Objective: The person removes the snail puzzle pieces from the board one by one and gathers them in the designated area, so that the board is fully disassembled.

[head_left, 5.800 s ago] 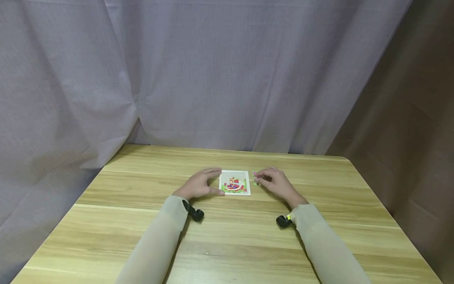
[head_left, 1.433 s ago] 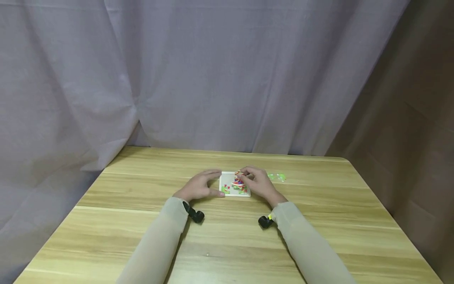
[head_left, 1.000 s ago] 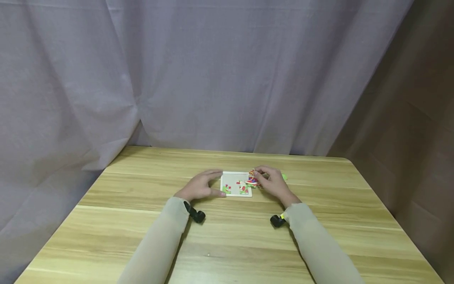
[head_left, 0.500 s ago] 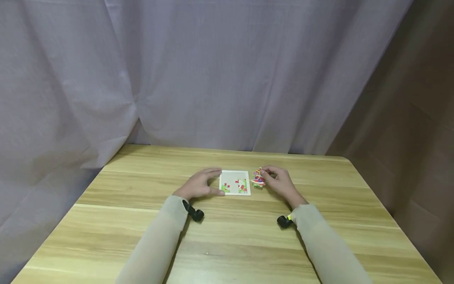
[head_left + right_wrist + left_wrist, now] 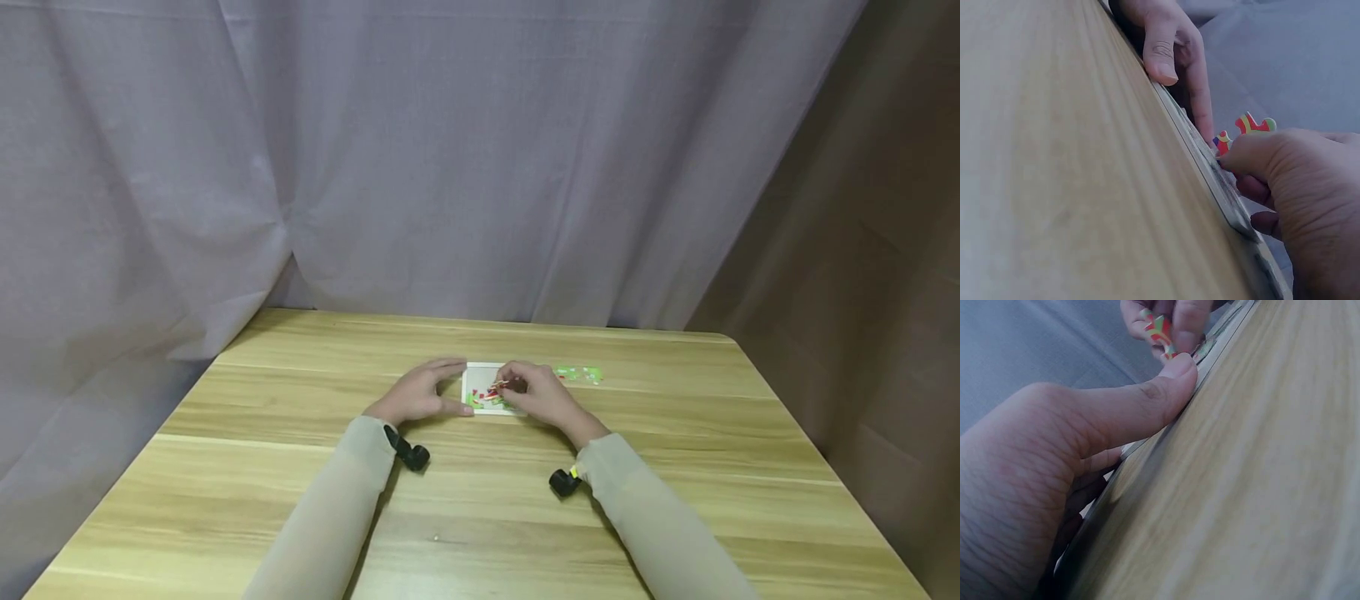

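My left hand (image 5: 416, 393) rests at the left side of a small white-rimmed jigsaw puzzle tray (image 5: 483, 364). Its thumb touches the near left corner and its straight fingers touch the far left corner. Over the right part of the tray, my right hand (image 5: 546, 398) pinches a puzzle piece (image 5: 1254, 124) patterned in red, yellow and green. A second colourful bit shows beside its thumb in the right wrist view; whether it is part of the same piece I cannot tell. Green and red pieces (image 5: 476, 401) lie along the tray's near side, partly hidden by the right hand.
Loose green puzzle pieces (image 5: 582, 374) lie on the wooden table (image 5: 480, 517) to the right of the tray. Grey curtains (image 5: 450, 167) hang behind the table's far edge. Each wrist carries a black camera.
The right hand carried the colourful pieces off the tray to its right side, then came back left over the tray with a piece pinched. The left hand has stayed at the tray's left side.
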A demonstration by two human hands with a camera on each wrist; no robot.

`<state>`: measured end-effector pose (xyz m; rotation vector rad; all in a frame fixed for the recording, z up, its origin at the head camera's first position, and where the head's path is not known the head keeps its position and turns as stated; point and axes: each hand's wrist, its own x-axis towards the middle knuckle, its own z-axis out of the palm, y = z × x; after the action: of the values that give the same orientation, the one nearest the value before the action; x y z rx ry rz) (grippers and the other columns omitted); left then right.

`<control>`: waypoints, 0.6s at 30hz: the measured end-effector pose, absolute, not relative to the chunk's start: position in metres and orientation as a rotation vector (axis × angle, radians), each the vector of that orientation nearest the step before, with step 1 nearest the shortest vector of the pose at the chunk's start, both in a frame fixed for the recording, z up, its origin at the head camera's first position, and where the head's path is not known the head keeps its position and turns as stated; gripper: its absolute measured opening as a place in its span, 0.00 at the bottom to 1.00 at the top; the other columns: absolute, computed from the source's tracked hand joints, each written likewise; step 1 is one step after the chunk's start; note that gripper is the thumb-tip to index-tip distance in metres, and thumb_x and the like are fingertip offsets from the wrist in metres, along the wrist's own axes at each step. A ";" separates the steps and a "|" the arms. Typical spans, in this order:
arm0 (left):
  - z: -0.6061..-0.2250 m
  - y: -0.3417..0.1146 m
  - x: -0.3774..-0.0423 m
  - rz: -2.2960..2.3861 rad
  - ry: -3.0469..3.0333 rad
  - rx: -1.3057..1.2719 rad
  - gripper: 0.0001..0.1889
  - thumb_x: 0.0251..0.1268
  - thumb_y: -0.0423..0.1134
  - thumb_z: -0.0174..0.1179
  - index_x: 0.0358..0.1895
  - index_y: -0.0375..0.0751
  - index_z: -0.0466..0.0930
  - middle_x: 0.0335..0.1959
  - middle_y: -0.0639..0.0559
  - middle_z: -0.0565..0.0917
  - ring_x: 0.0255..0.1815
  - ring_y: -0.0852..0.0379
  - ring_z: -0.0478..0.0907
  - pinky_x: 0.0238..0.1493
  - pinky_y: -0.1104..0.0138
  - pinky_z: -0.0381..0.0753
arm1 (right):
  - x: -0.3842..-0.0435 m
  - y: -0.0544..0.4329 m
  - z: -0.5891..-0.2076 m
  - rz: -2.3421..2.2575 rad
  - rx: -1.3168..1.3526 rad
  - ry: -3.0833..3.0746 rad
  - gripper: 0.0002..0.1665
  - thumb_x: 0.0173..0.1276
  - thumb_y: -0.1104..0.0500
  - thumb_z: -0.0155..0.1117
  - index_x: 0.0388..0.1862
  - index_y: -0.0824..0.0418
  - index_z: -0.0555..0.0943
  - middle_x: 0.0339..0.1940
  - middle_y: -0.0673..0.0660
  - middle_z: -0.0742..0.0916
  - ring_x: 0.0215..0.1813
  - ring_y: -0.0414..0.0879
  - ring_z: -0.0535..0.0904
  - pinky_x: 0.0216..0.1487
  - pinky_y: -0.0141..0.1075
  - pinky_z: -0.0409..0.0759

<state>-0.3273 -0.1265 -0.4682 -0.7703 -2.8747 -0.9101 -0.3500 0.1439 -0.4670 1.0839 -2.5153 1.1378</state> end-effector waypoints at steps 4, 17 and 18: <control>-0.467 -0.127 -0.327 -0.923 -2.876 -0.772 0.51 0.50 0.68 0.70 0.76 0.47 0.66 0.77 0.54 0.65 0.77 0.52 0.59 0.77 0.51 0.56 | -0.349 0.145 -0.467 1.132 1.087 -2.511 0.06 0.67 0.59 0.72 0.41 0.50 0.85 0.36 0.43 0.89 0.35 0.38 0.81 0.38 0.35 0.81; -0.467 -0.125 -0.325 -0.931 -2.863 -0.786 0.51 0.50 0.68 0.71 0.75 0.45 0.67 0.76 0.54 0.66 0.77 0.51 0.60 0.77 0.52 0.56 | -0.360 0.215 -0.467 1.273 0.713 -2.514 0.14 0.74 0.48 0.65 0.47 0.55 0.89 0.39 0.50 0.90 0.36 0.43 0.80 0.38 0.33 0.78; -0.467 -0.125 -0.325 -0.930 -2.863 -0.785 0.51 0.50 0.68 0.71 0.75 0.45 0.67 0.76 0.54 0.66 0.77 0.51 0.60 0.77 0.52 0.56 | -0.361 0.223 -0.467 1.251 0.696 -2.522 0.13 0.73 0.49 0.65 0.46 0.55 0.89 0.39 0.50 0.90 0.36 0.43 0.80 0.39 0.33 0.78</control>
<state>-0.3252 -0.1246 -0.4669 -0.7848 -2.8633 -0.9295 -0.3606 0.2234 -0.4667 0.6957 -2.5225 1.2507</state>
